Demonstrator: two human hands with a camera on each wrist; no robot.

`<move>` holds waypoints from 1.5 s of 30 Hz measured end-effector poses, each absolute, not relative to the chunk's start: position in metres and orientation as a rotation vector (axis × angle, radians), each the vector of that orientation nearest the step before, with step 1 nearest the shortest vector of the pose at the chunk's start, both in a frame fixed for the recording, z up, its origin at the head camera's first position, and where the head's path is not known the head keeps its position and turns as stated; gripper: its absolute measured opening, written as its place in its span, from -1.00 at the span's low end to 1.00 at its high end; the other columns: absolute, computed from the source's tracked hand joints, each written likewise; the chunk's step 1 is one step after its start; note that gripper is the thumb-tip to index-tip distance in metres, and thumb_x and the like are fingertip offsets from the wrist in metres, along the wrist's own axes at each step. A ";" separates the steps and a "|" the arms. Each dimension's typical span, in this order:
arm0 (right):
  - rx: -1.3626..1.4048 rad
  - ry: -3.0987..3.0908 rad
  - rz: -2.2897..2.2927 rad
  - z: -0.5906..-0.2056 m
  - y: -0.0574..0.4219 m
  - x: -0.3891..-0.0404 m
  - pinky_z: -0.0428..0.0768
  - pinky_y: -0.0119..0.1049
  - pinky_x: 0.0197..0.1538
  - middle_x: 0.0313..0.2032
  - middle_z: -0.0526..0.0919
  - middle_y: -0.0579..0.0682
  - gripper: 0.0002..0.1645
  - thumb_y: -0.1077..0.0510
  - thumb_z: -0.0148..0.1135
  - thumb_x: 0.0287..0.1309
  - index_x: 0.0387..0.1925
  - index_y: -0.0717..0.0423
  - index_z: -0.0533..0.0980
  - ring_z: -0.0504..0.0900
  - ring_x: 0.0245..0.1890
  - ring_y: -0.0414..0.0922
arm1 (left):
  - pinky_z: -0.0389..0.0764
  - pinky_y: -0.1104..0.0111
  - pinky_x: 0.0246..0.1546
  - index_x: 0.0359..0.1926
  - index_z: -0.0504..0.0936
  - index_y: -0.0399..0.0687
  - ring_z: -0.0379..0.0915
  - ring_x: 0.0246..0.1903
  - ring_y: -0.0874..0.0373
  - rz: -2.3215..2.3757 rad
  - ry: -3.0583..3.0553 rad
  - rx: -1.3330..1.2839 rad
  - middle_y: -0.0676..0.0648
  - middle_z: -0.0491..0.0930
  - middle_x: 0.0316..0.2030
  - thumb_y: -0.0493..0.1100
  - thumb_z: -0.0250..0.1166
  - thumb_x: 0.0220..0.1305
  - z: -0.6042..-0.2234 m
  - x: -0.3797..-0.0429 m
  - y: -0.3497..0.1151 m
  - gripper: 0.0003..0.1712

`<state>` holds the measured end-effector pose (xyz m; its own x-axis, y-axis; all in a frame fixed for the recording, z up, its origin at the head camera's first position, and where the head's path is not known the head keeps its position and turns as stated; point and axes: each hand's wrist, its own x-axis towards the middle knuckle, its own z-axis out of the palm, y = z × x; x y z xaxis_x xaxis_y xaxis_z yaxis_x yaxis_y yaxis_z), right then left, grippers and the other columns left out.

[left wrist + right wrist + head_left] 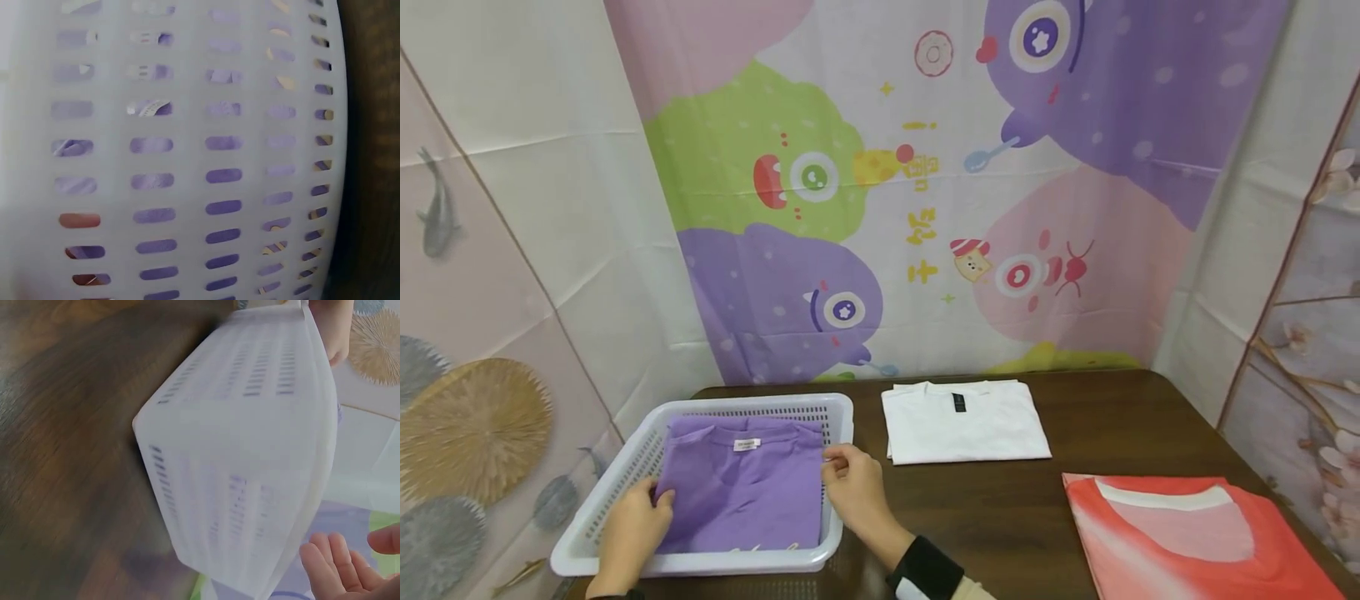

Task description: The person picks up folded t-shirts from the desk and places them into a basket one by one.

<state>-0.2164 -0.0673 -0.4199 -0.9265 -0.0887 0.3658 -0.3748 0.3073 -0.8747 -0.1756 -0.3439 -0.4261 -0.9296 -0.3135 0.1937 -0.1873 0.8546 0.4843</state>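
From your left wrist you see the white basket's (114,162) slotted wall close up, purple cloth (223,207) behind its slots, and dark wooden bench (378,156) at right.

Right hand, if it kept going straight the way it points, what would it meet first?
Probably the purple shirt, at its right edge: the right hand points there in the head view, though depth and contact are unclear.

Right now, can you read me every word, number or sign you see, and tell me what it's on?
"!" in yellow, sideways, on the curtain.
Yellow characters below it: sideways, too unclear to read.
White label in the purple shirt: too small to read.
Cream lettering on the purple shirt: only partly showing, unreadable.
Black label in the white shirt: too small to read.
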 end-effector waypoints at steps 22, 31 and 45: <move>0.225 -2.241 1.973 -0.435 -0.016 -0.209 0.56 -0.56 -0.37 -0.38 0.73 0.29 -0.81 0.37 0.23 0.06 -0.25 0.41 0.57 0.74 -0.40 -0.01 | 0.54 -0.06 -0.08 -0.03 0.50 -0.58 0.57 -0.15 -0.34 -0.623 -2.791 0.376 -0.49 0.61 -0.15 -0.27 0.10 0.27 -0.424 -0.194 -0.355 -0.61; 0.158 -2.213 2.064 -0.446 -0.002 -0.208 0.63 -0.49 -0.34 -0.34 0.72 0.34 -0.78 0.38 0.13 0.12 -0.20 0.46 0.55 0.74 -0.36 -0.02 | 0.56 -0.03 -0.09 -0.09 0.59 -0.47 0.62 -0.18 -0.25 -0.626 -2.850 0.206 -0.40 0.67 -0.20 -0.25 0.14 0.25 -0.419 -0.195 -0.327 -0.67; 0.079 -2.291 2.146 -0.459 0.010 -0.197 0.68 -0.38 -0.26 -0.29 0.70 0.34 -0.75 0.35 0.10 0.18 -0.15 0.48 0.53 0.71 -0.34 -0.13 | 0.49 0.39 -0.40 -0.40 0.64 -0.24 0.49 -0.46 0.18 -0.742 -3.090 -0.337 -0.06 0.64 -0.49 -0.28 0.47 -0.17 -0.433 -0.200 -0.265 -0.77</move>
<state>-0.1971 0.0096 -0.4591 -0.9987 -0.0358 0.0356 -0.0379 0.0649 -0.9972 -0.2001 -0.2645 -0.4331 -0.9763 0.2165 -0.0030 0.1915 0.8699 0.4546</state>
